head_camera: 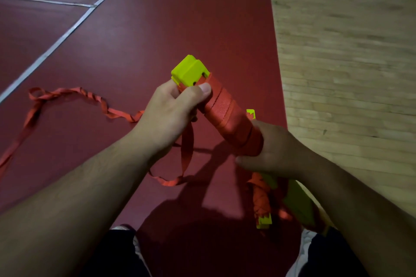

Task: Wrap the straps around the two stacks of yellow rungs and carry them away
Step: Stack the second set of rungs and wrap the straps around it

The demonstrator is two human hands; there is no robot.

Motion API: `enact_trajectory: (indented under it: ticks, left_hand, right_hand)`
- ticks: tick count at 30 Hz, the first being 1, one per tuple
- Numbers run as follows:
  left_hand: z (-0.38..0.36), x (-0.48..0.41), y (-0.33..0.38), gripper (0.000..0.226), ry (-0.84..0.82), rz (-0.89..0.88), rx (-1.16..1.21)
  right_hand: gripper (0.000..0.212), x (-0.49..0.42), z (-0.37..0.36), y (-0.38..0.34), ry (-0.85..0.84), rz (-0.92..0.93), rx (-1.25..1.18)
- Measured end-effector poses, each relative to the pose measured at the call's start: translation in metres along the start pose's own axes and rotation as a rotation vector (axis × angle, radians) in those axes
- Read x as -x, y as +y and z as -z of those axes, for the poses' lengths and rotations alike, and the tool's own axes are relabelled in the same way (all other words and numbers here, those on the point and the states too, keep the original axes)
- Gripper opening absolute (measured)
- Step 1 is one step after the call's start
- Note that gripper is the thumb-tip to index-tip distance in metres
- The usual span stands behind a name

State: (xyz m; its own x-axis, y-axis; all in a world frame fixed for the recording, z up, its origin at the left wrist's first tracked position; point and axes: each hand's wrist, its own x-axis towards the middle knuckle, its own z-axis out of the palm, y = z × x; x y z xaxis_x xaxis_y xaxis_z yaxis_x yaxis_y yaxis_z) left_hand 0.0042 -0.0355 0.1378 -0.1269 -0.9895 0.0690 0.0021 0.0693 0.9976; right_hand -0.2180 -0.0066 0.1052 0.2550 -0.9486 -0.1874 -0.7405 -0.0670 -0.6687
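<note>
A stack of yellow rungs (190, 72) is held in the air, its middle wound in orange strap (227, 117). My left hand (173, 108) grips the far end, thumb pressing the strap against the stack. My right hand (276, 150) grips the near, wrapped end. The loose strap tail (67, 94) trails twisted across the floor to the left, and a loop hangs below my left wrist. A second yellow stack (295, 200), partly wrapped in orange strap, lies on the floor under my right forearm and is partly hidden.
Dark red sports floor (157, 18) with white lines (67, 31) lies ahead and left. Pale wooden flooring (349, 51) begins on the right. My shoes (308, 238) and dark trouser legs show at the bottom edge.
</note>
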Motion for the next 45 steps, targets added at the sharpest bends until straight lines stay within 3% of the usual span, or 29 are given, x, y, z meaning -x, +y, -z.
enact_trajectory:
  ticks: [6,11,16,20,24,30,34,38,42,45]
  left_hand:
    - [-0.003,0.000,-0.002,0.027,-0.052,-0.027,-0.078]
    - [0.011,-0.008,-0.008,0.020,-0.083,-0.095,-0.336]
    - [0.013,-0.009,-0.019,0.050,0.028,-0.031,-0.543]
    - [0.012,-0.008,-0.016,0.056,-0.096,0.074,-0.338]
    - [0.015,-0.007,-0.014,0.053,-0.228,0.028,-0.347]
    - [0.020,-0.009,-0.010,0.025,-0.239,-0.051,-0.335]
    - [0.015,-0.010,-0.014,0.013,-0.147,-0.002,-0.360]
    - [0.011,-0.008,-0.013,0.018,-0.164,0.107,-0.314]
    - [0.011,-0.005,-0.009,0.029,-0.298,0.074,-0.380]
    - [0.007,-0.002,-0.010,0.023,-0.273,0.036,-0.377]
  right_hand:
    - [0.036,0.003,-0.014,0.000,-0.085,0.009,-0.259]
    - [0.032,-0.002,-0.014,0.007,0.147,-0.068,-0.040]
    - [0.036,-0.002,-0.006,0.010,0.234,-0.114,0.092]
    - [0.032,-0.001,-0.008,0.009,0.237,-0.098,0.073]
    - [0.033,-0.001,-0.008,0.011,0.247,-0.089,0.069]
    - [0.034,-0.002,-0.004,0.011,0.281,-0.068,0.049]
    - [0.033,-0.002,-0.007,0.012,0.260,-0.086,0.055]
    - [0.033,-0.002,-0.008,0.012,0.257,-0.097,0.071]
    - [0.032,-0.002,-0.004,0.011,0.279,-0.095,0.072]
    - [0.032,-0.002,-0.004,0.010,0.281,-0.088,0.067]
